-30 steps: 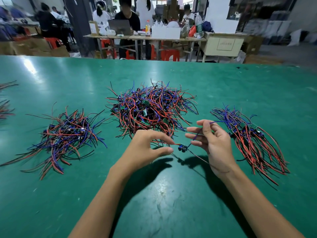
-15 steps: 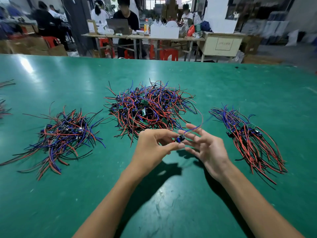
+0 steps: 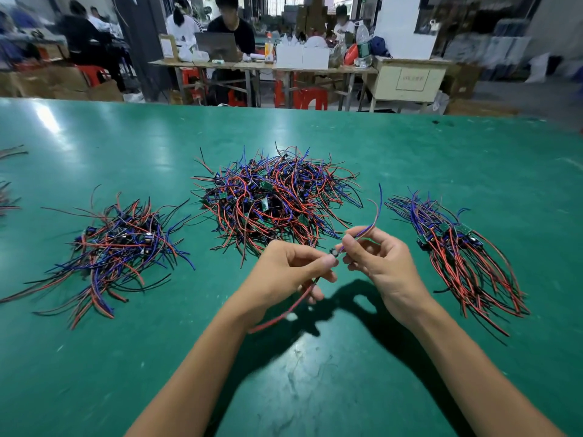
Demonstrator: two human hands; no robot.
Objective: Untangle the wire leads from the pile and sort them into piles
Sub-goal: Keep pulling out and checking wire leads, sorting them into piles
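A tangled pile of red, blue and black wire leads (image 3: 274,200) lies in the middle of the green table (image 3: 315,389). A looser pile (image 3: 120,247) sits to its left, and a combed-out pile (image 3: 463,257) to its right. In front of the middle pile both hands hold one wire lead (image 3: 373,220) above the table. My left hand (image 3: 290,272) pinches its small dark part, and its red wires hang below that hand. My right hand (image 3: 378,263) pinches its blue and red wires, which curve up and away.
More wire ends (image 3: 9,197) poke in at the table's left edge. Beyond the far edge stand work tables (image 3: 262,66), red stools and seated people. The hands cast a dark shadow on the near part of the table.
The lead has been lifted off the table and clear of the middle pile. Both hands came closer together, and its wires now stand up from the right hand and hang under the left.
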